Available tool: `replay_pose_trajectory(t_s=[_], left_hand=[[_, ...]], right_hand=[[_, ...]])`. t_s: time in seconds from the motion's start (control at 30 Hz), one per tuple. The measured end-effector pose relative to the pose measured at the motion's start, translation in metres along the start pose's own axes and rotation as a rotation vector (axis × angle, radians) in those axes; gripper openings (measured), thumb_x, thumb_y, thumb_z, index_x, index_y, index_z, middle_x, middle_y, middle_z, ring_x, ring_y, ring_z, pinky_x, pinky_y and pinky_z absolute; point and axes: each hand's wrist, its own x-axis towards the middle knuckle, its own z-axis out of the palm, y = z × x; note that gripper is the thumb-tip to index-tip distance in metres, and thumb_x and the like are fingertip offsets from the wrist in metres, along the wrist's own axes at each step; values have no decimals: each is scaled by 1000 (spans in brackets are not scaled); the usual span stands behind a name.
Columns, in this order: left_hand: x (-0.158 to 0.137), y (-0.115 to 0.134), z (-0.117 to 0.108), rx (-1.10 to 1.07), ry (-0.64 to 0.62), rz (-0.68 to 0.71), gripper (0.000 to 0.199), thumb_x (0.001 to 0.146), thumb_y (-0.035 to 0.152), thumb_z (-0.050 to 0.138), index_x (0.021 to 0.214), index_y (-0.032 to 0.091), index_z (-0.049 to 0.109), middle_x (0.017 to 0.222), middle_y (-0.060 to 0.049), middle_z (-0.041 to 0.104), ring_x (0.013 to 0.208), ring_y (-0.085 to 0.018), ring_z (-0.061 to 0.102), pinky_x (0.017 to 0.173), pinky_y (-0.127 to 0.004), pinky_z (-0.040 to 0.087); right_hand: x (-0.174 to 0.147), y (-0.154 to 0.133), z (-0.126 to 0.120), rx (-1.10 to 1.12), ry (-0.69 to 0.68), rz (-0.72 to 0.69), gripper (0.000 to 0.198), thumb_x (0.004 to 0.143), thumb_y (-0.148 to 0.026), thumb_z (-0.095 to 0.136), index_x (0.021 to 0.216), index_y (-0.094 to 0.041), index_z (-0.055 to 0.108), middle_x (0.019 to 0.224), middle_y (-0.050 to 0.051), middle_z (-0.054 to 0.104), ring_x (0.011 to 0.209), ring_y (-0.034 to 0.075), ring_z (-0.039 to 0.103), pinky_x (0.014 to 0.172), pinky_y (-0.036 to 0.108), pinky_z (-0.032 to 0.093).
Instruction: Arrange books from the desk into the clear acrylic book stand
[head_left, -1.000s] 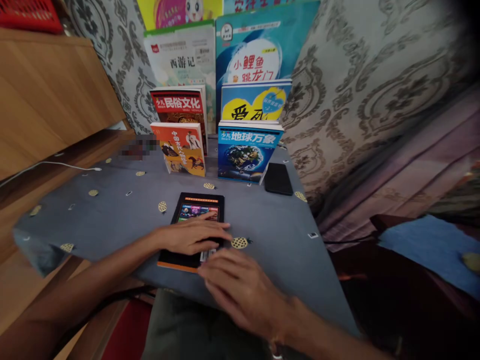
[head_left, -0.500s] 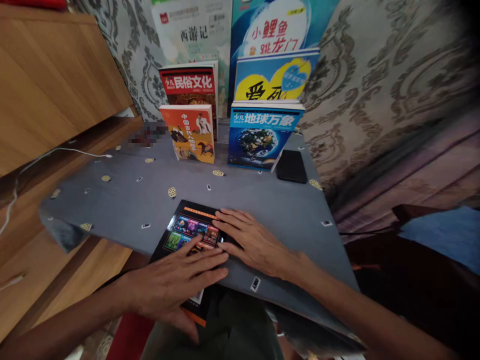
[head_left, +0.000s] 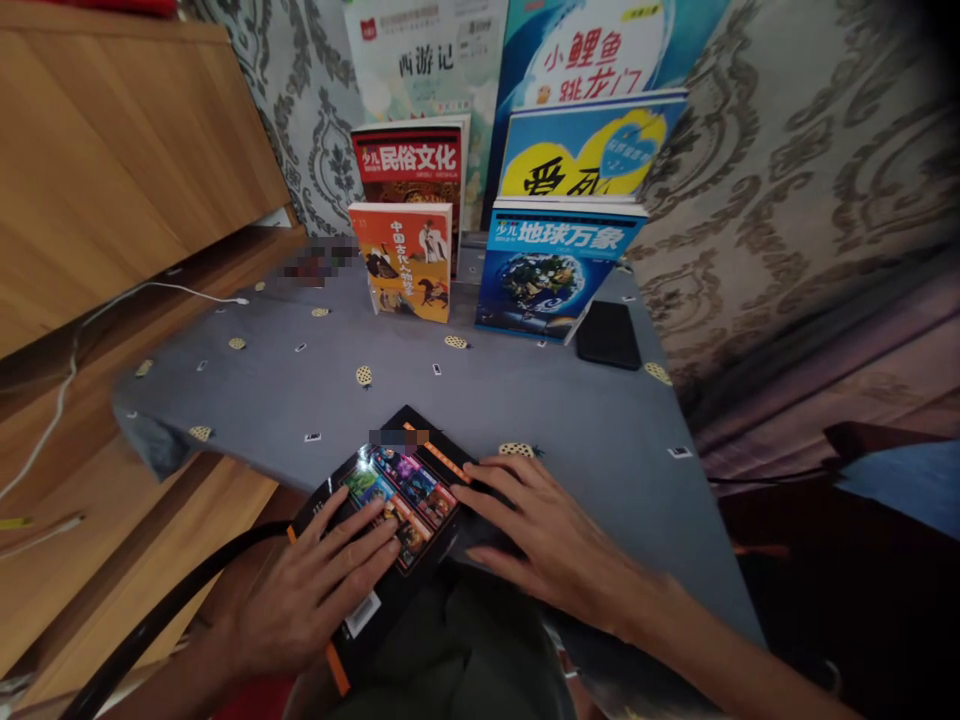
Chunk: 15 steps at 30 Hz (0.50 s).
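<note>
A black book (head_left: 420, 490) with orange trim lies at the front edge of the table, its back cover up. Small coloured pictures and a white barcode show on that cover. My left hand (head_left: 311, 590) rests on the cover's lower left part, fingers stretched out; its thumb is hidden. At the book's right edge is my right hand (head_left: 551, 530), fingers spread and the tips touching the border. The book is turned at an angle and its near part juts over the table edge.
A grey patterned cloth (head_left: 300, 380) covers the table. Behind, several books stand upright, among them an orange book (head_left: 409, 265) and a blue book (head_left: 551, 270). A black phone (head_left: 609, 335) lies right of them. A white cable (head_left: 187, 288) runs along the left, beside a wooden cabinet (head_left: 135, 150).
The book has turned clockwise on the table edge. My left hand has slid toward its lower left, and my right hand has moved slightly right and down with its edge. The view has shifted a little.
</note>
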Motion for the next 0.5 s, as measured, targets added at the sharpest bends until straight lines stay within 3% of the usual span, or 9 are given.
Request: replay_pose_trajectory(t_s=[0.1, 0.2, 0.3, 0.4, 0.5], left_hand=[[-1, -4, -11, -154, 13, -47, 57, 101, 17, 35, 157, 18, 29, 143, -11, 61, 146, -25, 41, 124, -57, 27], [3, -6, -22, -316, 65, -155, 55, 103, 39, 42, 155, 24, 35, 145, -12, 59, 141, -27, 49, 120, -55, 36], [9, -7, -30, -481, 154, -321, 51, 101, 42, 51, 150, 31, 46, 146, -9, 58, 136, -26, 54, 116, -49, 43], [20, -8, -32, -667, 256, -577, 41, 97, 41, 59, 136, 32, 63, 137, -5, 66, 129, -26, 61, 111, -42, 49], [31, -10, -23, -873, 522, -942, 34, 92, 47, 64, 117, 26, 75, 117, -3, 76, 120, -27, 67, 107, -39, 53]], right_hand=[[-1, 3, -4, 74, 108, -17, 39, 95, -26, 64, 133, -23, 58, 120, 9, 69, 112, 26, 58, 95, 48, 55], [9, 9, -11, 200, 210, 54, 36, 97, -21, 59, 132, -27, 57, 115, 6, 71, 107, 22, 62, 90, 42, 56], [30, 18, -14, 337, 275, 136, 29, 96, -21, 59, 124, -29, 61, 111, 4, 72, 102, 21, 65, 90, 41, 56], [57, 31, -8, 503, 316, 224, 33, 93, -26, 63, 126, -30, 60, 113, 4, 71, 106, 23, 66, 96, 46, 53], [84, 48, 8, 754, 366, 295, 60, 89, -33, 68, 144, -28, 43, 113, 6, 71, 106, 23, 67, 100, 46, 51]])
